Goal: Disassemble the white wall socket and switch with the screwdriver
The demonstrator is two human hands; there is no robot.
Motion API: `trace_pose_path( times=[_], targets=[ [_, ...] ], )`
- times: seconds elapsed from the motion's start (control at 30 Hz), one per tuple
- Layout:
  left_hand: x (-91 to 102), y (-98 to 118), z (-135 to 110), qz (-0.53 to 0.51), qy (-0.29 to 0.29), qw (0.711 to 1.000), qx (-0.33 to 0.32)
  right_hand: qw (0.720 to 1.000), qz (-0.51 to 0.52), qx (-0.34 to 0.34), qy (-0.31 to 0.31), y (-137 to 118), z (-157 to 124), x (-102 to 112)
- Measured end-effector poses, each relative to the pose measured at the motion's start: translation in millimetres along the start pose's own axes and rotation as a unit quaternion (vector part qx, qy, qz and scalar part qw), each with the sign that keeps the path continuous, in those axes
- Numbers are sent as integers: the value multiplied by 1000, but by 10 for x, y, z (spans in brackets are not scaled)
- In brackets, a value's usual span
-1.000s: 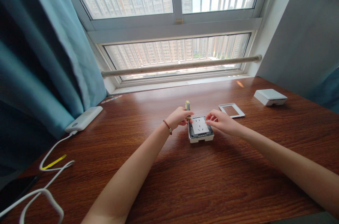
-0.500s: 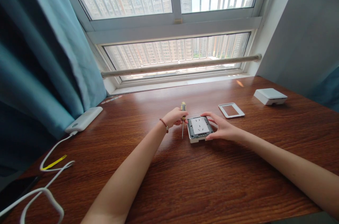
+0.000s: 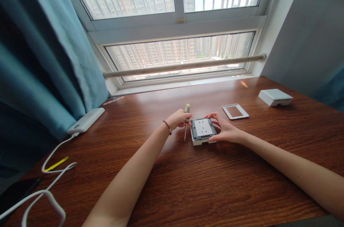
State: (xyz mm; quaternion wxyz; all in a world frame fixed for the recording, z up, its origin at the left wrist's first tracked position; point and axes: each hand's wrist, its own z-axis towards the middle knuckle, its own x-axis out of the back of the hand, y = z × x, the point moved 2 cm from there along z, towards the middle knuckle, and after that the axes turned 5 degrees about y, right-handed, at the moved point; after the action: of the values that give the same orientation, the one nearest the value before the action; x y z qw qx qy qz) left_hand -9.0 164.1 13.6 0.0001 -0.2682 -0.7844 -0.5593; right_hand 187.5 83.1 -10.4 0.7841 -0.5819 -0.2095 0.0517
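A wall socket [image 3: 203,128] with a white face and dark grey frame sits in a white mounting box [image 3: 198,143] on the wooden table. My right hand [image 3: 225,129] grips its right side, thumb at the near corner and fingers at the far edge. Closed around a screwdriver [image 3: 187,109] with a yellow and grey handle, my left hand [image 3: 179,118] is just left of the socket. The screwdriver's thin shaft points down beside the box, its tip near the tabletop. Behind my right hand lies a white cover frame [image 3: 234,111], flat on the table.
At the far right stands a second white box with a flat cover [image 3: 275,97]. A white power bank [image 3: 86,121] lies by the blue curtain [image 3: 88,87], its white cable [image 3: 51,184] looping down the left side with a yellow tie [image 3: 57,163]. The window [image 3: 178,55] borders the table's back.
The screwdriver's handle has tipped slightly to the right in my left hand. My right hand and the socket stay almost as they were.
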Motion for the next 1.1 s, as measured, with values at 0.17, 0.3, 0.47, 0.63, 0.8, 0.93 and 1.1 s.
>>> trace_pose_path(
  times=[0.17, 0.3, 0.47, 0.63, 0.8, 0.93, 1.1],
  targets=[
    [39, 63, -20, -31, 10, 998, -46, 1000, -7, 11, 4, 39, -1, 7],
    [-5, 254, -172, -100, 36, 984, -144, 1000, 13, -1, 4, 107, 1, 12],
    [-197, 475, -438, -255, -64, 932, -251, 999, 34, -8, 0, 140, 2, 2],
    [-282, 489, -482, -209, -87, 933, -279, 998, 57, -13, -11, 97, -2, -19],
    [-281, 466, -443, -164, -81, 941, -285, 998, 57, -27, -5, 78, -2, -16],
    [-287, 476, -449, -157, -69, 941, -293, 998, 59, -19, -9, 74, -4, -16],
    [-296, 490, -466, -160, -56, 935, -312, 998, 52, -16, -13, 98, -5, -26]
  ],
)
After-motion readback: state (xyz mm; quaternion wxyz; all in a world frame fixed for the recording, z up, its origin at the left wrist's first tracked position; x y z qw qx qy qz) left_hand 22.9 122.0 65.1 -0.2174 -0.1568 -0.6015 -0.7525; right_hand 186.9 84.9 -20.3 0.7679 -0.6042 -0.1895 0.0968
